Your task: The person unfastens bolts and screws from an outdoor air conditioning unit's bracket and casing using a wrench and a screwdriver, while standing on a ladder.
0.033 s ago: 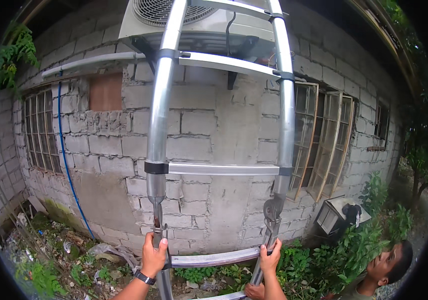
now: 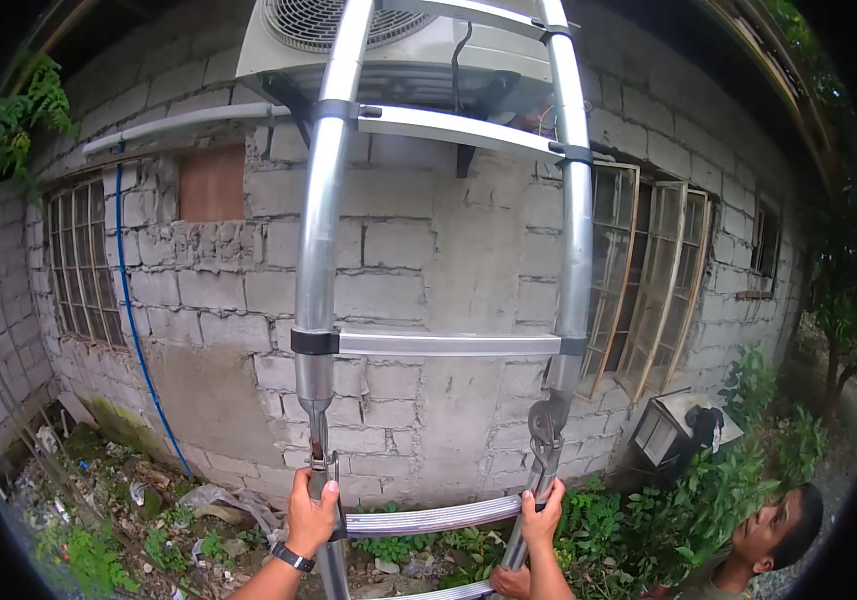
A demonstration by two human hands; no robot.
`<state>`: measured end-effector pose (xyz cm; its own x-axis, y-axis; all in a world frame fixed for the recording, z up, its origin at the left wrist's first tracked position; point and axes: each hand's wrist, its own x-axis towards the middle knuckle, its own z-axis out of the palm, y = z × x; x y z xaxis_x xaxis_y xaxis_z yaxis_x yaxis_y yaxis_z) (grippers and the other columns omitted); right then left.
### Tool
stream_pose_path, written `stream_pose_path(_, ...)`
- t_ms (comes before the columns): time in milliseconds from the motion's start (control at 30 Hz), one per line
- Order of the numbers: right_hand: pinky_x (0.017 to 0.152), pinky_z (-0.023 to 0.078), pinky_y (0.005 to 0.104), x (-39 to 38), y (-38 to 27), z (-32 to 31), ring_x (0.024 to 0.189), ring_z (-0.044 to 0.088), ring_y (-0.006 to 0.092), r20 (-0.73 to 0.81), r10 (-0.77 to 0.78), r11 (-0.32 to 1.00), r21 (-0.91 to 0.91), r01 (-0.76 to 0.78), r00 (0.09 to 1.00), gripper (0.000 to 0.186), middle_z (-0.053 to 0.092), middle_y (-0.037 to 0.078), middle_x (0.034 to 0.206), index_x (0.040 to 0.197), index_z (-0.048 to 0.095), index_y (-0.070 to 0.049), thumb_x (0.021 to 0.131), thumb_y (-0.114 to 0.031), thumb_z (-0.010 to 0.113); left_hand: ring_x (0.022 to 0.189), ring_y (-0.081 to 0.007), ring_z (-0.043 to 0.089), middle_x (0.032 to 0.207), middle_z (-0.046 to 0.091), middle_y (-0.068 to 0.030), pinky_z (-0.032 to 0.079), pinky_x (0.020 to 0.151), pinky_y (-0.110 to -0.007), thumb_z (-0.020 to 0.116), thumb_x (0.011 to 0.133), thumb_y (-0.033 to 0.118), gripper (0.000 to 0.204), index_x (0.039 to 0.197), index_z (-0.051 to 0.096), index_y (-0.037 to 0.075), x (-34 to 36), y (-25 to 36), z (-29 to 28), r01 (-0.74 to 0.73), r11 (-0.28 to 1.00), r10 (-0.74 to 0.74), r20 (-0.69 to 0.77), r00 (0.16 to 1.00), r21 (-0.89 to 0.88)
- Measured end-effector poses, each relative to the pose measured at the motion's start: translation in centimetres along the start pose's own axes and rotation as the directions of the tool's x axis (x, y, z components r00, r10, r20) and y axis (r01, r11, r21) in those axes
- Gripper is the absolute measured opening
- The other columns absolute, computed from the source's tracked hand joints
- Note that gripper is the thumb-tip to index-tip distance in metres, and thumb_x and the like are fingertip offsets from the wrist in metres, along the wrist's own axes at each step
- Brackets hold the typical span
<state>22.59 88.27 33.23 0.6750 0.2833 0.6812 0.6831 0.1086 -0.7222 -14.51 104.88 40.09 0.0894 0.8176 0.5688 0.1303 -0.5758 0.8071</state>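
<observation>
An aluminium ladder [image 2: 318, 230] stands upright in front of me, with dark collars at its rungs and hinged joints low on both rails. My left hand [image 2: 311, 513], a dark watch on its wrist, is closed around the left rail just below its joint. On the opposite rail, my right hand [image 2: 542, 515] grips below the round hinge [image 2: 545, 424]. A ridged rung [image 2: 428, 518] spans between my hands. Lower down, another person's hand [image 2: 510, 581] rests at the right rail, beside my right forearm.
Behind the ladder rises a grey block wall [image 2: 378, 240]. An air conditioner's outdoor unit [image 2: 418, 50] sits on brackets high up. Open window panes [image 2: 663, 285] jut out at right. A person [image 2: 773, 530] stands at lower right among plants [image 2: 598, 530]. A blue pipe [image 2: 133, 320] runs down the left.
</observation>
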Motion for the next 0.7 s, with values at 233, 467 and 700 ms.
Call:
stream_pose_path(233, 0.101, 0.044, 0.0441, 3.4, -2.1, -2.3, 0.115, 0.059, 0.0374, 0.346, 0.289, 0.957, -0.084, -0.278, 0.892, 0.074, 0.059, 0.025, 0.122, 0.143, 0.039, -0.002, 0.088, -0.037, 0.074, 0.079, -0.0223, 0.062, 0.085, 0.064, -0.0105, 0.05, 0.074, -0.037, 0.068, 0.093, 0.044, 0.052, 0.114, 0.052, -0.002, 0.2, 0.6, -0.3, 0.141, 0.987, -0.135, 0.073, 0.988, -0.072)
stream_pose_path(467, 0.109, 0.042, 0.0484, 22.1, -14.2, -2.4, 0.13, 0.052, 0.0386, 0.111, -0.003, 0.993, 0.119, -0.01, 0.994, 0.075, 0.049, 0.027, 0.142, 0.152, 0.034, -0.004, 0.097, -0.046, 0.063, 0.075, -0.0209, 0.06, 0.083, 0.063, -0.0099, 0.05, 0.072, -0.036, 0.067, 0.093, 0.042, 0.051, 0.111, 0.05, -0.003, 0.1, 2.1, -0.3, 0.148, 0.987, -0.144, 0.064, 0.987, -0.064)
stream_pose_path(700, 0.089, 0.05, 0.042, 26.0, -17.6, 2.1, 0.1, 0.065, 0.0308, 0.161, 0.157, 0.98, 0.094, -0.174, 0.974, 0.059, 0.066, 0.019, 0.108, 0.126, 0.047, -0.002, 0.089, -0.038, 0.076, 0.106, -0.0324, 0.061, 0.117, 0.062, -0.021, 0.049, 0.093, -0.042, 0.064, 0.096, 0.036, 0.067, 0.146, 0.039, -0.002, 0.2, 1.1, -0.4, 0.261, 0.961, -0.269, 0.081, 0.96, 0.091)
